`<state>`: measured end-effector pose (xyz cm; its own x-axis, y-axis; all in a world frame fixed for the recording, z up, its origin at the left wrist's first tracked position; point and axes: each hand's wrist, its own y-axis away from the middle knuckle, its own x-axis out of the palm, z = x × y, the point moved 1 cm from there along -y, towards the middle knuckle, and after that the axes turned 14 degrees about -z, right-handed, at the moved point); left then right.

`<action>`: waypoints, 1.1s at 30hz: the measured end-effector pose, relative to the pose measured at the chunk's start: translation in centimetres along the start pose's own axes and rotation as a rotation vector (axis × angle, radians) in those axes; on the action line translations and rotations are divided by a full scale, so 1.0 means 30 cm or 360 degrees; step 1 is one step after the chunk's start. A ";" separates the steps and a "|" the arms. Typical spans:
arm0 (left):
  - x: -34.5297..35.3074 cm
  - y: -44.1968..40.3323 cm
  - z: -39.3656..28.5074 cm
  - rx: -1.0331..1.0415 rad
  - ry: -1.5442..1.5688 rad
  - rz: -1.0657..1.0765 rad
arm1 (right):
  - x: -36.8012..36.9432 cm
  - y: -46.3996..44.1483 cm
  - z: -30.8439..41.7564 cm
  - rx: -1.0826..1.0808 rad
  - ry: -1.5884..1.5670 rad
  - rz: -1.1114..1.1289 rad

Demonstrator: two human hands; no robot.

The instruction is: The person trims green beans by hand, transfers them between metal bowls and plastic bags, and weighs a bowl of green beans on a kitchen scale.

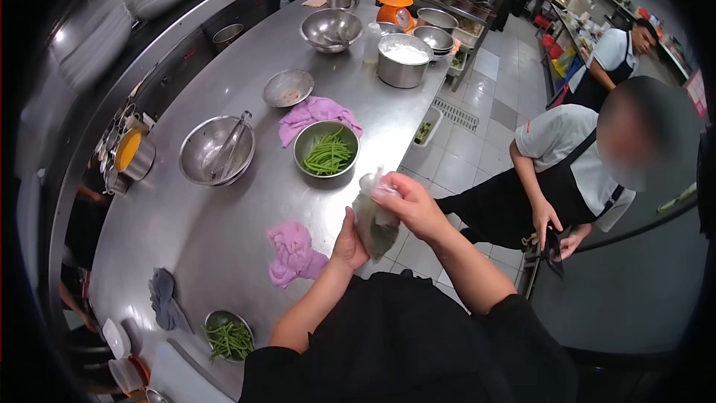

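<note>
A clear plastic bag (379,230) with dark green contents hangs in front of my body, just past the table's front edge. My right hand (412,205) pinches the bag's gathered top between thumb and fingers. Lower down, my left hand (349,244) cups the bag's side with its thumb up; its other fingers are partly hidden. Just beyond the bag stands a steel bowl (300,164) of green beans (328,154). A crumpled pink cloth (292,254) lies left of my left hand, and another pink cloth (319,110) is behind the bean bowl.
On the steel table (186,254) are a bowl with a whisk (227,145), a strainer-like bowl (289,88), a pot of white contents (403,63), an orange scale (395,11) and a second bean bowl (227,336). A co-worker (570,172) stands close on my right; another person (608,63) is behind.
</note>
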<state>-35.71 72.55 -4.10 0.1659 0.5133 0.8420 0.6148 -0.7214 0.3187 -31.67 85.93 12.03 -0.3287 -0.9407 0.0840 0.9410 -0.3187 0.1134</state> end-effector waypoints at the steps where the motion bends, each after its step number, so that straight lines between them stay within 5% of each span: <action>1: -0.022 0.000 0.005 -0.0014 0.0139 -0.0039 | 0.022 -0.010 0.009 -0.0076 0.0041 0.0001; 3: -0.011 0.018 -0.004 -0.0037 0.0334 -0.0277 | 0.041 -0.015 0.031 -0.0146 0.0084 0.0044; 8: -0.038 0.021 -0.071 0.0057 0.0303 -0.0221 | 0.023 0.006 0.122 -0.0408 0.0364 0.0063; 13: -0.059 0.044 -0.138 0.0165 0.0319 -0.0528 | -0.066 0.008 0.146 -0.0666 -0.0220 -0.0358; 17: -0.107 0.053 -0.149 0.0199 0.0336 -0.0529 | -0.110 -0.054 -0.005 -0.0428 -0.0313 -0.0428; 19: -0.131 0.048 -0.154 0.0156 0.0417 -0.0289 | -0.059 -0.069 -0.082 -0.0438 0.0331 -0.0134; 20: -0.127 0.044 -0.148 0.0160 0.0422 -0.0298 | -0.021 -0.051 -0.103 -0.0296 0.0538 -0.0065; 22: -0.058 0.049 -0.145 0.0245 0.0347 -0.0529 | 0.049 -0.058 -0.116 -0.0595 0.0755 0.0037; 26: -0.139 0.017 -0.148 0.0367 0.0476 -0.0635 | 0.030 -0.109 0.009 -0.0397 0.0284 -0.0233; 28: -0.161 0.032 -0.194 0.0317 0.0529 -0.0744 | -0.012 -0.165 0.079 -0.0642 -0.0223 -0.0375; 33: -0.205 0.112 -0.306 0.0505 0.0598 -0.0821 | -0.100 -0.328 -0.001 -0.0431 -0.0104 -0.0580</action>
<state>-41.75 62.70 -4.20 -0.4484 0.5168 0.7292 0.7476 -0.2304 0.6230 -39.95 91.89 10.63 -0.6384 -0.7549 0.1501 0.7471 -0.6547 -0.1147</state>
